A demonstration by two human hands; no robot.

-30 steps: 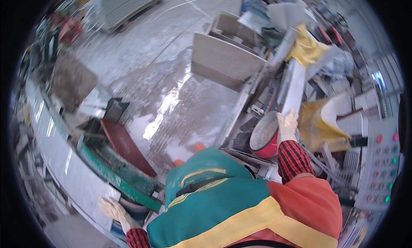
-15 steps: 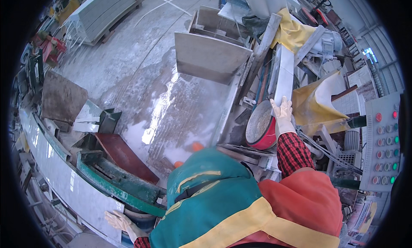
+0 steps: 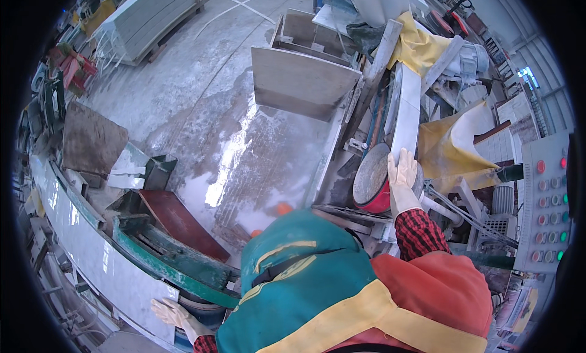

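Note:
My right hand [image 3: 403, 182], in a pale cream glove, lies with its fingers stretched out at the near end of a narrow white stone strip [image 3: 406, 109]. The strip runs away from me along a machine on the right. Beside that hand is a round red tub [image 3: 373, 197] with a pale, grainy top. At the lower left, my left hand [image 3: 173, 314], gloved alike, rests open by the near end of a long, glossy pale slab [image 3: 116, 273]. That slab lies along a curved-looking green machine frame [image 3: 177, 276]. Neither hand is wrapped around anything.
A control panel [image 3: 546, 200] with coloured buttons stands at the right. Yellow sheeting [image 3: 445, 148] hangs beyond my right hand. Grey boards [image 3: 305, 81] stand on the wet floor ahead. A reddish-brown board [image 3: 183, 225] leans by the green frame. Stacked slabs [image 3: 149, 26] lie at far left.
My right hand has drawn slightly nearer to me, its fingers closer together. My left hand stays by the slab end. The whole view has shifted slightly.

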